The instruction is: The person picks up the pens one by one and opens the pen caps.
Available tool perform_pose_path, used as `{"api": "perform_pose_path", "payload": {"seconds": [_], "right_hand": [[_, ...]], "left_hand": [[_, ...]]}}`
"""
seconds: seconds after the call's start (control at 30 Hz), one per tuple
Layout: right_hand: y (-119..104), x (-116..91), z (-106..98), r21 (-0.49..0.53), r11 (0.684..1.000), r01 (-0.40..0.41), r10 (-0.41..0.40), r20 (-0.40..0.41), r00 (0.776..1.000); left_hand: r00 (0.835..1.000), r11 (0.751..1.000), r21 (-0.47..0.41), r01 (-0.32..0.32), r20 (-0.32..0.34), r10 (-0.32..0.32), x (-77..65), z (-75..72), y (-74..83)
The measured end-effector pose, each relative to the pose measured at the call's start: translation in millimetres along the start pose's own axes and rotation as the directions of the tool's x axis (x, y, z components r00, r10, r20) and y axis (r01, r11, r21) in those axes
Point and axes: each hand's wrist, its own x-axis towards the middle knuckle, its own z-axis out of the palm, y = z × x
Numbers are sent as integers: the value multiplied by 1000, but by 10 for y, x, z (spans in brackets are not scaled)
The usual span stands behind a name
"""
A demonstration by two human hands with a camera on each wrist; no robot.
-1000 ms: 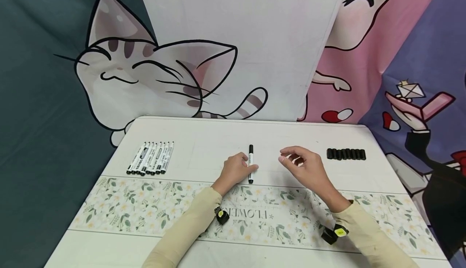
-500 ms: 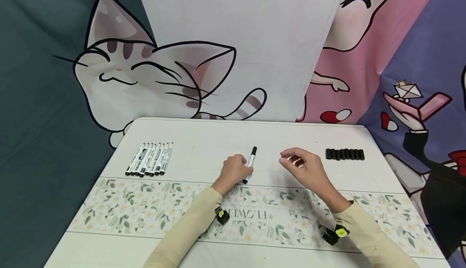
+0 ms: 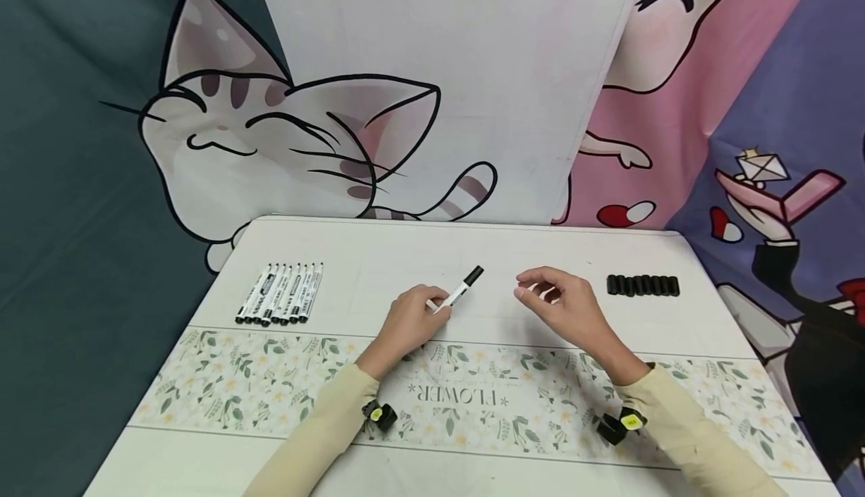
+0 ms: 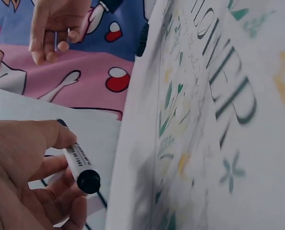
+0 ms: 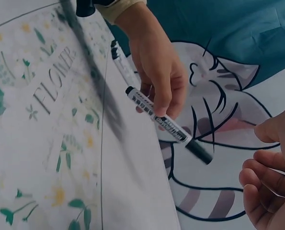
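A white marker with a black cap (image 3: 475, 275) is pinched between the thumb and fingers of my left hand (image 3: 405, 320). The marker (image 5: 168, 125) slants, its capped end pointing away and to the right, and in the left wrist view its black butt end (image 4: 88, 182) faces the camera. My right hand (image 3: 571, 311) hovers to the right of the cap, fingers loosely bent, thumb and fingertips apart with nothing between them. In the right wrist view the fingers (image 5: 267, 179) of that hand are well apart from the marker.
Several white markers (image 3: 280, 294) lie in a row at the table's left, narrow dark tips at their far ends. Several short black caps (image 3: 642, 286) line up at the right. A floral strip (image 3: 466, 396) crosses the white table (image 3: 405, 245), with printed curtains behind.
The marker stood straight on the table before my left hand; now that hand has picked it up, tilted its cap rightward and drawn back left. My right hand has barely moved.
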Motion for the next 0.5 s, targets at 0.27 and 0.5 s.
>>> {"api": "perform_pose_path", "payload": {"seconds": [0.27,0.5], "right_hand": [[-136,5,-29,54,999,-9,7,33,999],[-308,-5,-79,80,997,16,-20,54,998]], "left_hand": [[995,997,-27,-75,-63,73,-197,-246,1],[965,974,-15,-224,-142,220,-298,-367,1]]}}
